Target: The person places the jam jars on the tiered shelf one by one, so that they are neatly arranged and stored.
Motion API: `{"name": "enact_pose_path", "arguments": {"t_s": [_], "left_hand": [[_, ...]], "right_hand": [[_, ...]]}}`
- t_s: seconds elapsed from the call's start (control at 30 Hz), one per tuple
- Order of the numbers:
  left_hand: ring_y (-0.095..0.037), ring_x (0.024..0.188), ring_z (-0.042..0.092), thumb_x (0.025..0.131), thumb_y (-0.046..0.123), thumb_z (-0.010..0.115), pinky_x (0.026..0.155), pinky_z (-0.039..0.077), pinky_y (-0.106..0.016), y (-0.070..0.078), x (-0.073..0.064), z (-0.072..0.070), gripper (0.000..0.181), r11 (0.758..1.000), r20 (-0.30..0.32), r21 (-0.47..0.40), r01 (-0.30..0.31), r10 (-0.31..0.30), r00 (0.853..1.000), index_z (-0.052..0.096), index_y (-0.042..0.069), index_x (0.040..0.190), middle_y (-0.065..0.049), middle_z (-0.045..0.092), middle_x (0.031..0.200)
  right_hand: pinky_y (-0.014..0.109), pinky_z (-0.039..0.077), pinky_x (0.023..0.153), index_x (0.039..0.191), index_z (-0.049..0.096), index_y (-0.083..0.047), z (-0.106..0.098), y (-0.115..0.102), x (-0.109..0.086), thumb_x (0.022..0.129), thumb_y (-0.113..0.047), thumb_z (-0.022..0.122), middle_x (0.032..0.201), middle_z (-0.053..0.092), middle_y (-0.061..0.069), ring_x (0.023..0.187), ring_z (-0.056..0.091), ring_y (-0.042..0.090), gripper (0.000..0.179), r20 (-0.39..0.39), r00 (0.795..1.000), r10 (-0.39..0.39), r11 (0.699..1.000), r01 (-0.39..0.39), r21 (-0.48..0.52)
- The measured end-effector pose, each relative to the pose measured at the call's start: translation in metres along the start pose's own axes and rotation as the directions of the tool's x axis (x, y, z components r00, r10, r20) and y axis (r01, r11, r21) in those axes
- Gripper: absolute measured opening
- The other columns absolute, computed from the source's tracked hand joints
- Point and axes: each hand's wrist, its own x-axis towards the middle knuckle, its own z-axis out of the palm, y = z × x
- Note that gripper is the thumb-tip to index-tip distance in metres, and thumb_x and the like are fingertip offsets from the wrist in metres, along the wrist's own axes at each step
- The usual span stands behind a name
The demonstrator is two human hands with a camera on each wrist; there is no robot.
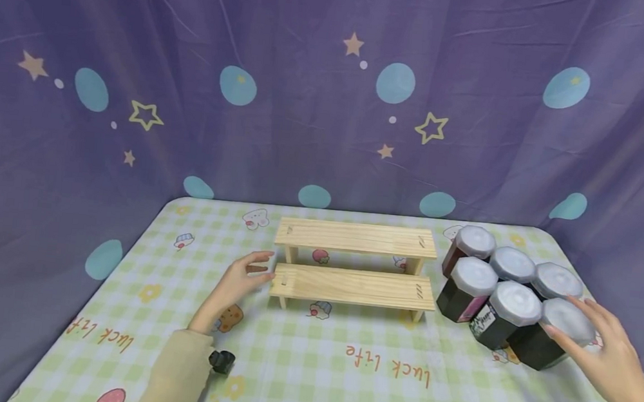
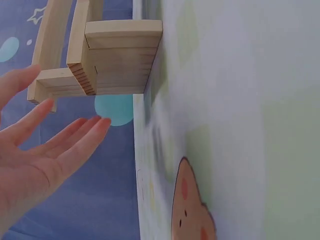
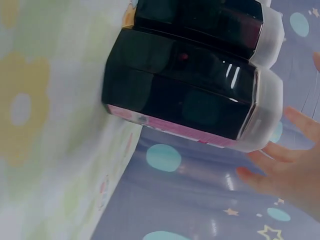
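My left hand (image 1: 241,279) is beside the left end of a two-tier wooden riser (image 1: 352,286), fingers spread and holding nothing. From the left wrist view, the fingers extend toward the end of the riser (image 2: 122,60). On the other side, my right hand (image 1: 605,348) spans the lid of the front-right jar (image 1: 538,345), thumb on the near-left side and fingers at the far right. This jar is dark, many-sided and upright, with a frosted white lid; the right wrist view shows a pink label strip along the jar (image 3: 180,90) and loosely spread fingers (image 3: 257,180) right at the lid.
Several similar jars (image 1: 467,289) stand close together in two rows right of the riser. A checked tablecloth (image 1: 294,366) with cartoon prints covers the table. Behind hangs a purple curtain (image 1: 304,147) with stars and balloons. A small black object (image 1: 222,361) sits by the left wrist.
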Motion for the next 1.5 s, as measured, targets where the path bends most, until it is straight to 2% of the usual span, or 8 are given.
{"name": "enact_pose_path", "arguments": {"t_s": [0.37,0.5,0.6,0.73,0.87,1.1,1.4,1.5], "left_hand": [[-0.031,0.093,0.058,0.083,0.010,0.061,0.071,0.055,-0.031,-0.003,0.003,0.004,0.052,0.990,0.080,-0.132,0.051,-0.041,0.996,0.040,-0.004,0.128,-0.029,0.042,0.124],[-0.028,0.089,0.059,0.083,0.010,0.061,0.069,0.055,-0.031,-0.004,0.005,0.005,0.052,0.988,0.089,-0.137,0.075,-0.064,0.994,0.041,-0.003,0.128,-0.028,0.043,0.124],[-0.028,0.089,0.059,0.083,0.009,0.061,0.069,0.055,-0.031,-0.005,0.006,0.006,0.052,0.985,0.101,-0.142,0.098,-0.085,0.991,0.040,-0.004,0.129,-0.028,0.042,0.124],[-0.031,0.090,0.058,0.083,0.003,0.059,0.069,0.055,-0.034,-0.004,0.006,0.008,0.050,0.979,0.112,-0.156,0.128,-0.111,0.988,0.041,-0.006,0.128,-0.030,0.044,0.121],[-0.030,0.087,0.059,0.081,-0.001,0.058,0.067,0.055,-0.035,-0.003,0.007,0.009,0.048,0.977,0.104,-0.161,0.143,-0.128,0.986,0.042,-0.007,0.126,-0.030,0.046,0.116],[-0.025,0.082,0.060,0.082,-0.002,0.058,0.066,0.056,-0.033,-0.009,0.009,0.014,0.046,0.975,0.079,-0.178,0.135,-0.123,0.989,0.044,-0.005,0.126,-0.028,0.047,0.113],[-0.020,0.075,0.060,0.081,-0.005,0.056,0.067,0.056,-0.034,-0.011,0.011,0.014,0.045,0.964,0.092,-0.226,0.142,-0.124,0.988,0.044,-0.009,0.124,-0.027,0.047,0.109],[-0.020,0.072,0.060,0.080,-0.007,0.055,0.067,0.056,-0.035,-0.006,0.009,0.013,0.045,0.960,0.099,-0.238,0.146,-0.126,0.987,0.043,-0.011,0.123,-0.027,0.046,0.108]], "right_hand": [[0.062,0.028,0.082,0.138,0.029,-0.007,0.006,0.013,-0.007,0.080,-0.027,0.065,0.139,0.016,0.029,0.116,0.024,0.051,0.072,-0.020,0.998,0.066,0.998,-0.066,-0.002],[0.060,0.027,0.090,0.140,0.026,-0.007,0.009,0.017,-0.009,0.081,-0.027,0.065,0.138,0.017,0.030,0.124,0.016,0.046,0.074,-0.019,0.996,0.087,0.996,-0.086,0.019],[0.028,0.027,0.106,0.140,0.025,-0.007,0.011,0.020,-0.010,0.081,-0.026,0.065,0.138,0.018,0.029,0.129,0.011,0.041,0.074,-0.021,0.996,0.083,0.996,-0.082,0.045],[-0.010,0.018,0.072,0.140,0.028,-0.012,0.013,0.023,-0.010,0.080,-0.025,0.066,0.140,0.022,0.016,0.129,0.015,0.007,0.072,-0.041,0.997,0.063,0.996,-0.060,0.066],[-0.010,0.023,0.073,0.139,0.032,-0.017,0.015,0.027,-0.010,0.079,-0.020,0.067,0.134,0.028,0.001,0.111,0.021,-0.016,0.069,-0.062,0.997,0.049,0.992,-0.041,0.120],[-0.009,0.025,0.072,0.138,0.032,-0.021,0.018,0.031,-0.009,0.079,-0.020,0.068,0.138,0.023,0.021,0.108,0.020,-0.016,0.069,-0.055,0.995,0.078,0.988,-0.070,0.140],[-0.008,0.026,0.071,0.137,0.036,-0.024,0.022,0.035,-0.008,0.076,-0.017,0.070,0.128,0.030,-0.020,0.102,0.028,-0.019,0.070,-0.094,0.993,0.073,0.982,-0.055,0.180],[-0.007,0.027,0.070,0.136,0.035,-0.028,0.034,0.069,-0.003,0.074,-0.021,0.072,0.132,0.029,-0.018,0.096,0.031,-0.020,0.073,-0.101,0.991,0.088,0.985,-0.071,0.156]]}}
